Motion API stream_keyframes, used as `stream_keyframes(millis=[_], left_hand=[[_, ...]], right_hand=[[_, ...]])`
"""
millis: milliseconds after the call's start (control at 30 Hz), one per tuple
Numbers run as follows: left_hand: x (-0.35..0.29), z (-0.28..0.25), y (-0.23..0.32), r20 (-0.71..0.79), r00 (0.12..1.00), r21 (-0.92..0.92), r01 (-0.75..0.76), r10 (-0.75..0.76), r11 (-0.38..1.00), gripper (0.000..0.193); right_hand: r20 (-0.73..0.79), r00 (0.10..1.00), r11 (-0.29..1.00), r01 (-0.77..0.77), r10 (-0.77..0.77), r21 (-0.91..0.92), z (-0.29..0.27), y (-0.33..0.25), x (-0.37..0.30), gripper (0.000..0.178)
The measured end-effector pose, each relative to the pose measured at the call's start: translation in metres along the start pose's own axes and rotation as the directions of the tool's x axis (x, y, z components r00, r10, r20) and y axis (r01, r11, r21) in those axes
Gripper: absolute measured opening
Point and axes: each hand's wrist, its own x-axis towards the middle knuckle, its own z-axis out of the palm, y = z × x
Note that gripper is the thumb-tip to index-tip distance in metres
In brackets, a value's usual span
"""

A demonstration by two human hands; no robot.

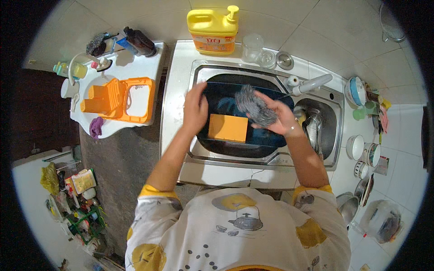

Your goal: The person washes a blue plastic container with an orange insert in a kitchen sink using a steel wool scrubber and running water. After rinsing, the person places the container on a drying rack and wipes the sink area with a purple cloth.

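Observation:
A grey wiry scouring pad (256, 105), smeared by motion, is in my right hand (281, 118), fingers and thumb closed about it over the left basin. Across that basin lies a dark, glossy, see-through rectangular panel (221, 100). At the panel's upper left edge is my left hand (195, 107), its fingers curled round the rim, slightly blurred. An orange-yellow rectangular piece (228, 128) rests on the lower left of the panel, touched by neither hand.
The steel sink's (196, 156) smaller right basin holds metal utensils (312, 119) beside a white faucet (312, 84). Behind stand a yellow pump jug (212, 34) and glass jars (253, 47). Orange plastic parts (138, 118) sit on the left white surface; bowls (355, 147) line the right.

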Motion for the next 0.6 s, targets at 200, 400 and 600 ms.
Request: stream_keyframes(millis=[200,400,600], left_hand=[[-0.059,0.001,0.033,0.095,0.994,0.387,0.011,-0.051,0.922,0.047],[-0.066,0.010,-0.012,0.075,0.889,0.001,0.452,-0.451,0.892,0.050],[-0.068,0.012,-0.011,0.047,0.871,-0.124,0.490,-0.488,0.863,0.048]], right_hand=[[-0.540,0.836,0.514,-0.422,-0.098,-0.747,-0.058,0.025,-0.022,0.049],[-0.607,0.742,-0.478,-0.658,-0.283,-0.582,-0.157,0.069,0.061,0.048],[-0.342,0.929,-0.518,-0.364,-0.142,-0.774,-0.164,0.075,0.095,0.055]])
